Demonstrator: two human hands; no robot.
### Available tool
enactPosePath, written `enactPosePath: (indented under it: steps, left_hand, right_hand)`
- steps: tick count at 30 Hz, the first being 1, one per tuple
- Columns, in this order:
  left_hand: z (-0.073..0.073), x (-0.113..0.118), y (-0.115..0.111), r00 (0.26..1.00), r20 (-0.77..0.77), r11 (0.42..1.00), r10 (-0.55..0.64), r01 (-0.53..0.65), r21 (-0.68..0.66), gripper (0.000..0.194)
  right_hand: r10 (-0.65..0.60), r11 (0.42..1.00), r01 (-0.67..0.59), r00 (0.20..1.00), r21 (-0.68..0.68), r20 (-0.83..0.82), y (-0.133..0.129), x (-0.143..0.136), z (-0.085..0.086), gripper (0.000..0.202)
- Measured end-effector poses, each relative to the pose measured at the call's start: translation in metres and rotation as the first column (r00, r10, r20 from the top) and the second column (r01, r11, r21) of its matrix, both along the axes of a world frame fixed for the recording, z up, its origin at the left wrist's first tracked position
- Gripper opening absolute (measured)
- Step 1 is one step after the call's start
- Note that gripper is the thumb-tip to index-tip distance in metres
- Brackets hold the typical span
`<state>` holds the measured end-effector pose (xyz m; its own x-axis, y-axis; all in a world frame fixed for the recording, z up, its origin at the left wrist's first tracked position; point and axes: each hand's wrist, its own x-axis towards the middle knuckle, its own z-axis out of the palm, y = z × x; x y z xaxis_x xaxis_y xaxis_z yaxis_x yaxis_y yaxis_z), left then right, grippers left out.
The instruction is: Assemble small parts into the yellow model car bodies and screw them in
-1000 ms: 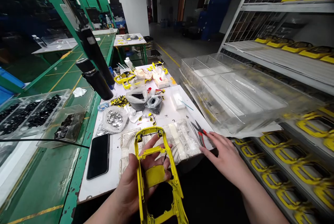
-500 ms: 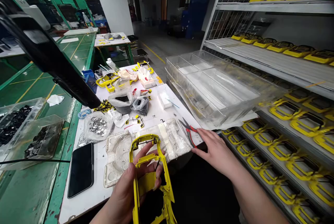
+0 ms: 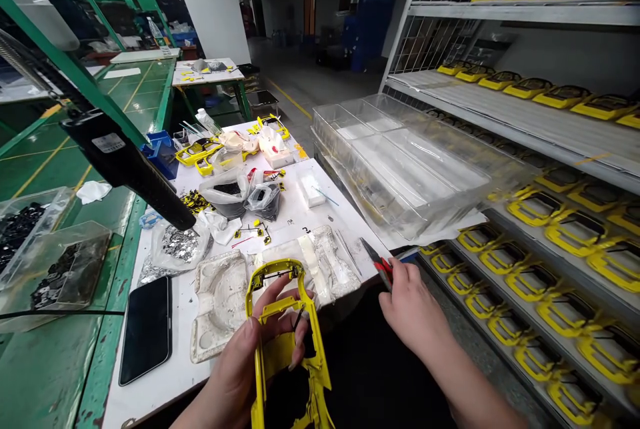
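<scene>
A yellow plastic frame is gripped by my left hand, its fingers passing through the openings. My right hand is closed around the red handles of the pliers, whose dark jaws point up and left at the table's right edge. Left of the pliers, thin tweezers lie beside a white plaster fixture with pale tape across it. Small black-and-yellow parts rest just behind the fixture.
A phone lies at the left of the white table. Bags of small parts stand behind it, under a black tool arm. Clear trays and a rack of yellow frames are at the right.
My right hand has closed on the pliers and turned them, with the handles now off the table. The view has shifted slightly. My left hand still holds the yellow frame.
</scene>
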<state>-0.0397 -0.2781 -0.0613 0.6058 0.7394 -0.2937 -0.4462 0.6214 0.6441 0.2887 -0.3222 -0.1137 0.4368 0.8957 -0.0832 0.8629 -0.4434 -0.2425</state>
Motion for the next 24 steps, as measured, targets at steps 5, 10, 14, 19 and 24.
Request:
enactPosePath:
  steps: [5,10,14,19,24]
  left_hand:
    - [0.005,-0.001,0.005,0.997,-0.071,0.997,0.032,-0.027,0.076,0.095]
    - [0.016,0.001,0.009,0.985,-0.146,0.974,0.09,-0.056,0.219,0.088]
    - [0.018,0.002,0.005,0.975,-0.193,0.971,0.107,-0.061,0.231,0.091]
    - [0.019,0.001,-0.004,0.933,-0.303,0.967,0.194,-0.129,0.221,0.092]
    - [0.023,0.003,-0.012,0.903,-0.36,0.959,0.236,-0.158,0.234,0.107]
  right_hand:
    - [-0.016,0.998,0.033,0.954,0.051,-0.3,-0.005,0.005,0.007,0.058]
    - [0.351,0.936,-0.274,0.759,0.221,-0.549,-0.028,-0.022,0.056,0.049]
    - [0.479,0.878,-0.398,0.727,0.267,-0.492,-0.027,-0.055,0.094,0.039]
    - [0.499,0.866,-0.443,0.752,0.229,-0.431,-0.011,-0.073,0.1,0.046]
    - [0.47,0.881,-0.416,0.717,0.225,-0.515,-0.004,-0.082,0.099,0.04]
